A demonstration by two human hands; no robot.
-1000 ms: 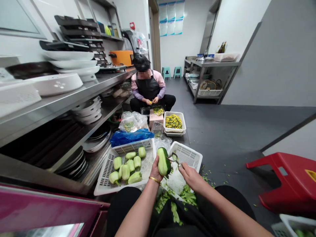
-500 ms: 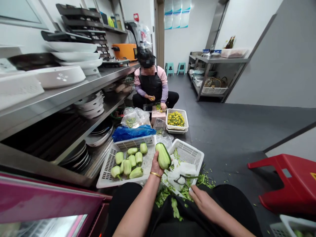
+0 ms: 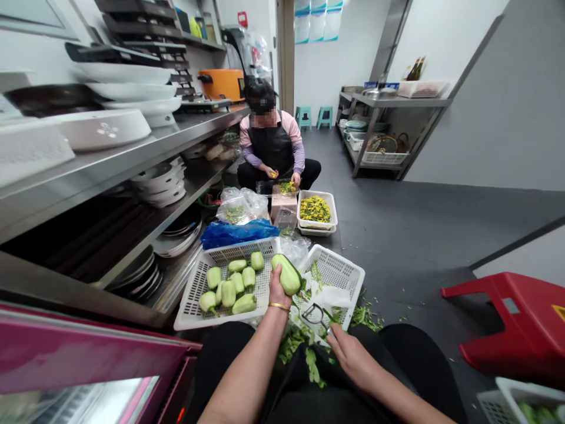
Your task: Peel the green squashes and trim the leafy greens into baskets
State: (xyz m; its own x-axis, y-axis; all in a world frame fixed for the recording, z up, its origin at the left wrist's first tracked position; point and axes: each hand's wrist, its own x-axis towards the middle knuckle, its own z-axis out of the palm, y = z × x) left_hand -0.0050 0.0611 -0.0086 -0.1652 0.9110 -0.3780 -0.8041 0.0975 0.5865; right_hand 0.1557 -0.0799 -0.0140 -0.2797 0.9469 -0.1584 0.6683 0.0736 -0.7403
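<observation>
My left hand is wrapped round a thick, pale green squash, mostly peeled, with dark green skin along its right side. In my right hand is a Y-shaped peeler, its head pointing up and left, apart from the squash. Several peeled squashes lie in the white perforated basket to the left. Below the held squash, a second white basket contains strips of peel and a white sheet. More green peelings are heaped before my lap.
Across from me a person squats, handling yellow-flowered greens beside a white tray full of them. A steel shelf with dishes runs along the left. On the right stands a red stool. Peel scraps litter the floor.
The squash in my left hand has shifted slightly left and tipped. My right hand has moved up and left with the peeler, which now shows more sharply.
</observation>
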